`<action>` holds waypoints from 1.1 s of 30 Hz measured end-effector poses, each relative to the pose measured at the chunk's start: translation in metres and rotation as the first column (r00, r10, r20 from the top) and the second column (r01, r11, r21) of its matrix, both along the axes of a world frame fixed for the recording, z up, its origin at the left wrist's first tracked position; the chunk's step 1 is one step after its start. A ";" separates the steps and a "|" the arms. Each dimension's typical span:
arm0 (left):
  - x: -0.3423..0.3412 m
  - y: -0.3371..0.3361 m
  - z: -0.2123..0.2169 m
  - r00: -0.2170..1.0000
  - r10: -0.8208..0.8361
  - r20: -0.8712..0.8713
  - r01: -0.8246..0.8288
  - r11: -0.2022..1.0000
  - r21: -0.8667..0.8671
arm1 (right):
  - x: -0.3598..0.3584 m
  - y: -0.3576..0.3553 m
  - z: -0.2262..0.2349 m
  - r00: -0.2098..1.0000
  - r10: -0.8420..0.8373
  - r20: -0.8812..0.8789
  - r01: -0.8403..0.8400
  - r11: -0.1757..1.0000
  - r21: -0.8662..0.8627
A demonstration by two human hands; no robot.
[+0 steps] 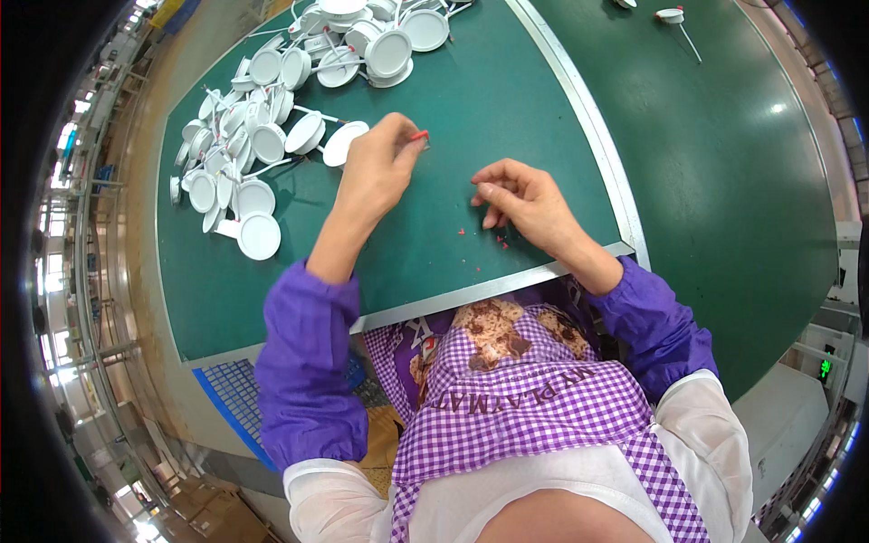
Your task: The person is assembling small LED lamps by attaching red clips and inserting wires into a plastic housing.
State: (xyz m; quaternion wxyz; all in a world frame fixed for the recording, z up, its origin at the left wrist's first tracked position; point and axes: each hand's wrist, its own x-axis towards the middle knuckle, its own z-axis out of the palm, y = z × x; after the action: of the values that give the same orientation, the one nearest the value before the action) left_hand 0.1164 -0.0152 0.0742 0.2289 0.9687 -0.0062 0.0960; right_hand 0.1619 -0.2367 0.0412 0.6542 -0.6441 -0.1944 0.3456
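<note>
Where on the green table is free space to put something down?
Free: the green mat below the white discs, left of the left hand; also beyond the metal strip. Crowded: the disc pile; red scraps by the right hand.

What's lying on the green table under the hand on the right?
Tiny red bits lie on the green table just below the right hand. Whatever sits directly beneath its palm is covered, so that cannot be seen.

Bright overhead light glared on my green desk [507,100]; shadows were soft, edges bent and dark at the rim.
</note>
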 end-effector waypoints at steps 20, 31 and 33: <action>-0.090 -0.067 0.014 0.949 0.208 -0.236 -0.294 0.323 -0.899 | -0.034 0.003 0.038 0.997 0.059 -0.057 -0.060 0.998 -0.012; -0.103 -0.068 0.006 0.928 0.193 -0.318 -0.366 0.322 -0.873 | -0.045 0.008 0.040 0.968 0.045 -0.245 -0.030 0.997 0.064; -0.104 -0.068 0.009 0.915 0.208 -0.347 -0.403 0.390 -0.828 | -0.046 0.007 0.039 0.971 0.042 -0.237 -0.030 0.998 0.052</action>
State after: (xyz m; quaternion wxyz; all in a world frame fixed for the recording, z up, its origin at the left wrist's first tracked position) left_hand 0.0126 -0.0832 0.0829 0.6768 0.6934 0.2447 0.0341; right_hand 0.1155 -0.2302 0.0803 0.6817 -0.5783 -0.1345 0.4275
